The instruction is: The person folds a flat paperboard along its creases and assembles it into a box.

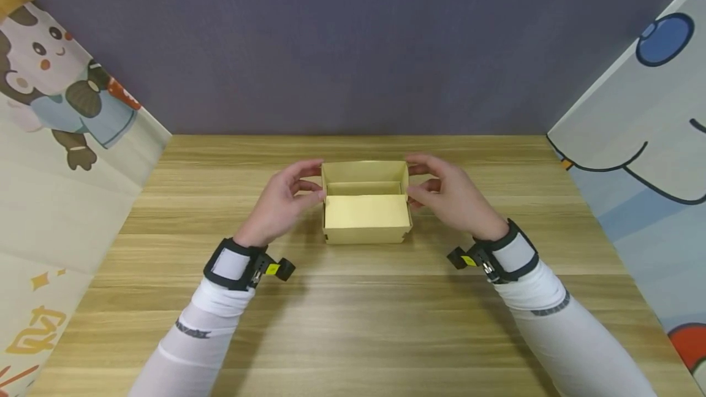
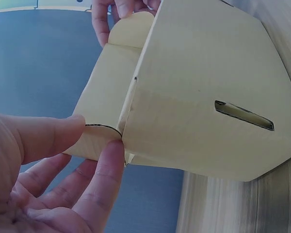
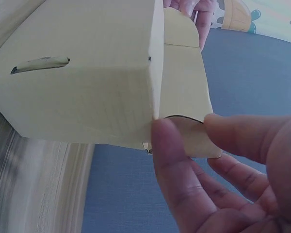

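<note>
Wood table (image 1: 353,323): open yellow cardboard box (image 1: 366,210), both hands pinching side flaps.

— What does the person wear on the arms?
— Long white sleeves (image 1: 212,329), snug, reaching to both wrists. Each has a thin dark band with small lettering partway up the forearm.
— And at the wrists?
— A black strap with a pale grey panel on each wrist (image 1: 230,264). A small black camera block with a yellow label sticks out from each strap (image 1: 278,269). The left hand (image 1: 280,203) and right hand (image 1: 453,196) are bare.
</note>
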Demonstrator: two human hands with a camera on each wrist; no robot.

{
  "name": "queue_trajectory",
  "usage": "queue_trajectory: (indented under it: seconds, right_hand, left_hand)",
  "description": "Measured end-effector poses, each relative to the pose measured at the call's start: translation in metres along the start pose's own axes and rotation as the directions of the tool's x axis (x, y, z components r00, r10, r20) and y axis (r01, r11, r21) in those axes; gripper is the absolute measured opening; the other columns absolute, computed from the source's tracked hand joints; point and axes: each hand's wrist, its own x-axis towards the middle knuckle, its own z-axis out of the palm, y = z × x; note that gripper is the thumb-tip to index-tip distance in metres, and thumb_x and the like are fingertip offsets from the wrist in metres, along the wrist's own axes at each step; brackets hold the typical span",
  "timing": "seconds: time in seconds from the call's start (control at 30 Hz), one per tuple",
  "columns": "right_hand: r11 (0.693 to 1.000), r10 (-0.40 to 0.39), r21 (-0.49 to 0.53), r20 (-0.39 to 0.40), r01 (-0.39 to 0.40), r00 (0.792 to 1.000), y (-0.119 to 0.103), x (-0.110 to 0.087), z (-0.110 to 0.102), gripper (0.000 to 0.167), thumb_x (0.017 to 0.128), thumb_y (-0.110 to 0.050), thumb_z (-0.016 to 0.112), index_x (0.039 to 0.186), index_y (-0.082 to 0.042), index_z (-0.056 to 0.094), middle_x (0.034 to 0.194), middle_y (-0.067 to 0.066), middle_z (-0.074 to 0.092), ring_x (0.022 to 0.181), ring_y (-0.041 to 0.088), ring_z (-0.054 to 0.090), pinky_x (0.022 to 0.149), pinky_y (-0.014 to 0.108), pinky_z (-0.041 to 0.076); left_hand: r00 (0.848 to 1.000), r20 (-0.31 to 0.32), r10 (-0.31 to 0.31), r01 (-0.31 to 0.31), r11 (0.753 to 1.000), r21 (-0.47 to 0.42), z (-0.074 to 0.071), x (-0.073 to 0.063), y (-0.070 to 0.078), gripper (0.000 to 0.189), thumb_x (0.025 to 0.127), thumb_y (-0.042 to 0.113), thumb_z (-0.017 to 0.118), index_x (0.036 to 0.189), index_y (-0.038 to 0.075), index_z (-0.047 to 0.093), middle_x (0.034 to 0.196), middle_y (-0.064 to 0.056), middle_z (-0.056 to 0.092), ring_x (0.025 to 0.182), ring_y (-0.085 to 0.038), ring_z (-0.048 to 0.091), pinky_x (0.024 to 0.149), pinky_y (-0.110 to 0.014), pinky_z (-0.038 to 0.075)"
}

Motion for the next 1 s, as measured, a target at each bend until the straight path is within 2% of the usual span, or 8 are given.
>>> queue_trajectory:
  seconds: [0.13, 0.37, 0.8, 1.0]
  right_hand:
    - [1.000, -0.001, 0.008, 0.002, 0.001, 1.000, 0.0002, -0.0009, -0.0005, 0.054, 0.101, 0.003, 0.069, 0.151, -0.003, 0.052, 0.141, 0.021, 0.059, 0.097, 0.037, 0.073, 0.077, 0.035, 0.065]
    - [1.000, 0.009, 0.010, 0.009, -0.009, 1.000, -0.0010, -0.0023, -0.0011, 0.051, 0.100, 0.004, 0.069, 0.148, -0.003, 0.054, 0.138, 0.021, 0.060, 0.100, 0.036, 0.071, 0.078, 0.035, 0.065]
    - [0.998, 0.018, -0.057, 0.006, -0.018, 1.000, -0.0013, 0.0002, -0.0017, 0.050, 0.101, 0.002, 0.065, 0.149, -0.005, 0.054, 0.138, 0.019, 0.060, 0.103, 0.035, 0.069, 0.080, 0.036, 0.065]
    - [0.999, 0.023, -0.048, -0.004, -0.023, 1.000, -0.0018, 0.0010, -0.0003, 0.051, 0.100, 0.002, 0.067, 0.149, -0.004, 0.054, 0.137, 0.019, 0.060, 0.103, 0.037, 0.068, 0.080, 0.039, 0.065]
  left_hand:
    - [1.000, -0.002, -0.004, 0.004, 1.000, -0.003, 0.0008, -0.0016, -0.0003, 0.061, 0.099, 0.000, 0.072, 0.155, 0.008, 0.051, 0.147, -0.009, 0.057, 0.119, -0.027, 0.064, 0.095, -0.040, 0.059]
    - [1.000, -0.005, 0.011, -0.011, 1.000, -0.002, 0.0015, -0.0028, -0.0012, 0.059, 0.098, -0.003, 0.071, 0.153, 0.003, 0.049, 0.145, -0.011, 0.057, 0.118, -0.029, 0.065, 0.094, -0.040, 0.060]
    - [1.000, -0.012, 0.013, -0.012, 0.999, 0.030, 0.0027, -0.0030, 0.0013, 0.059, 0.099, -0.002, 0.071, 0.154, 0.006, 0.050, 0.146, -0.012, 0.057, 0.119, -0.030, 0.065, 0.094, -0.041, 0.059]
    - [1.000, -0.011, 0.007, -0.007, 1.000, 0.025, 0.0030, -0.0019, 0.0001, 0.059, 0.099, -0.002, 0.071, 0.153, 0.006, 0.051, 0.145, -0.011, 0.057, 0.118, -0.028, 0.065, 0.094, -0.042, 0.059]
